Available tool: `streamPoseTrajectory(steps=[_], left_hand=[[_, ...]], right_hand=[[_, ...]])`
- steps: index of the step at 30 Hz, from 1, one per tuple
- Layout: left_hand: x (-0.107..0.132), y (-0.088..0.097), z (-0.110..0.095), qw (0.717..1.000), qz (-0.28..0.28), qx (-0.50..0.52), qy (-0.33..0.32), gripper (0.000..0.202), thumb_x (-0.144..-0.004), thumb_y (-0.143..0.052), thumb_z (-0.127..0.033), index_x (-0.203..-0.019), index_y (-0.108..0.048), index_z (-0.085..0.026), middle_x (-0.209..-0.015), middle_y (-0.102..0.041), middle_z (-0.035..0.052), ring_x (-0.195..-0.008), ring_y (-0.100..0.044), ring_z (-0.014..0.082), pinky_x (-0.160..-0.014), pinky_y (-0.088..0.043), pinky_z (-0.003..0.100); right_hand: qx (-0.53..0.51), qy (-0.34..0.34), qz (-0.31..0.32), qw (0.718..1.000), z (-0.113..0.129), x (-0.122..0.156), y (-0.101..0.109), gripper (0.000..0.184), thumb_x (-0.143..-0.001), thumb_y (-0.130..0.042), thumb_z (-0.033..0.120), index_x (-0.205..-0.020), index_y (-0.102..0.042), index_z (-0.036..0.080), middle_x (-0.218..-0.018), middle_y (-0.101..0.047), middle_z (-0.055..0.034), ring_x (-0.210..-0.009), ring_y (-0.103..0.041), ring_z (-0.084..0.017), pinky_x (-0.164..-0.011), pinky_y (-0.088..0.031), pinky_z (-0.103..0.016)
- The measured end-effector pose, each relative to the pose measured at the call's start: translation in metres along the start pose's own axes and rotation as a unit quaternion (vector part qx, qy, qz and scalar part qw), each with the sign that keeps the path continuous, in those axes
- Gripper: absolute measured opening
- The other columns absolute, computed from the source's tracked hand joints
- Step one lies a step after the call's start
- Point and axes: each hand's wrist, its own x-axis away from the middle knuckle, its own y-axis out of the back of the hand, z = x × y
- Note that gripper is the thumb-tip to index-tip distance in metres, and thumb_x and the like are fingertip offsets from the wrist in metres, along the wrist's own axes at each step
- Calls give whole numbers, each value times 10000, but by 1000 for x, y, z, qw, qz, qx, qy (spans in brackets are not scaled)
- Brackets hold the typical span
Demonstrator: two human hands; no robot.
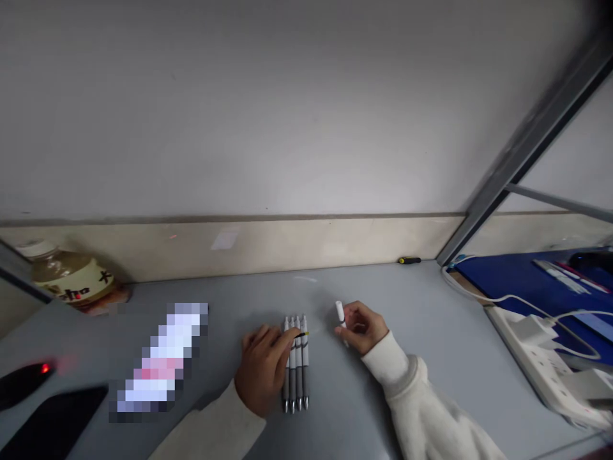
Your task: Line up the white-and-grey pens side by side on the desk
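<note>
Several click pens [299, 370] with white upper barrels and dark grips lie side by side on the grey desk, their silver tips toward me. My left hand [263, 367] rests at the left edge of this row, partly covering it. From its thumb and forefinger a thin dark stick with a yellowish end [301, 334], which looks like a pen refill, sticks out over the pens. To the right of the row, my right hand [363, 327] pinches a white pen barrel [340, 312], held upright and tilted slightly. The lower end of that barrel is mostly behind my fingers.
A blurred-out bright screen [163, 358], a black flat object [52, 421], a mouse with a red light [23, 383] and a bottle [71, 275] are on the left. A yellow-black tool [409, 260] lies by the wall. A power strip [536, 364] with cables stands right.
</note>
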Motion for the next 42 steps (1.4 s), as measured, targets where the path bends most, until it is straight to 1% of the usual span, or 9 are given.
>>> streamPoseTrajectory(steps=[2,5,7,13,17,20,25,33,42], left_hand=[[0,0,0,1000,3,-1,-1,382,-897,-255,-244,-950,-634,-239,-700,-620,31,-704,-560,197,-633,-341,319],[0,0,1,1000,3,-6,-1,385,-897,-253,-247,-954,-634,-242,-707,-626,33,-715,-561,196,-638,-345,317],[0,-1,1,1000,3,-10,-4,385,-897,-252,-242,-958,-631,-243,-714,-631,31,-717,-562,196,-640,-346,319],[2,-1,1,999,24,-19,-19,354,-891,-278,-211,-986,-616,-261,-752,-637,27,-734,-565,199,-645,-351,323],[3,-1,-1,999,34,-19,-32,329,-886,-294,-199,-984,-602,-259,-764,-642,22,-739,-566,193,-648,-351,318],[3,-3,-1,999,15,-16,-31,307,-901,-280,-207,-949,-582,-229,-810,-666,21,-761,-576,192,-680,-350,326],[4,-6,1,1000,-1,-6,-26,310,-920,-258,-240,-823,-551,-208,-762,-667,11,-733,-574,194,-657,-341,321],[3,-6,-1,999,2,-19,-35,338,-923,-235,-234,-820,-556,-212,-752,-657,10,-746,-566,199,-676,-340,329],[4,-4,-3,998,55,8,-30,346,-919,-246,-232,-815,-575,-215,-732,-636,23,-745,-544,191,-676,-349,317]], right_hand=[[14,21,9,1000,1,-1,1,194,-619,-667,292,-742,-570,177,-541,-517,39,-446,-445,-77,-408,-377,-174],[80,135,19,987,6,-3,7,35,-665,-603,207,-672,-586,177,-601,-572,-6,-532,-500,-106,-500,-421,-207],[116,194,19,974,9,-5,10,57,-691,-558,155,-661,-598,182,-644,-601,-31,-592,-533,-130,-550,-438,-232],[130,254,50,957,12,-4,7,95,-752,-554,185,-705,-635,198,-672,-613,-44,-635,-569,-150,-581,-451,-253],[130,271,62,952,16,-2,2,133,-791,-554,246,-721,-658,203,-673,-608,-45,-633,-565,-143,-577,-443,-251],[133,290,49,946,19,0,-1,162,-804,-554,285,-739,-679,205,-656,-597,-45,-618,-551,-140,-556,-432,-250],[130,302,37,944,21,1,-2,175,-810,-554,281,-751,-695,198,-645,-583,-46,-603,-529,-133,-531,-420,-242],[158,299,51,940,15,1,-1,210,-827,-526,307,-758,-707,227,-639,-555,-42,-605,-505,-141,-545,-402,-260],[115,271,45,955,7,8,-18,260,-811,-535,430,-766,-707,239,-638,-578,-42,-617,-527,-153,-589,-404,-287]])
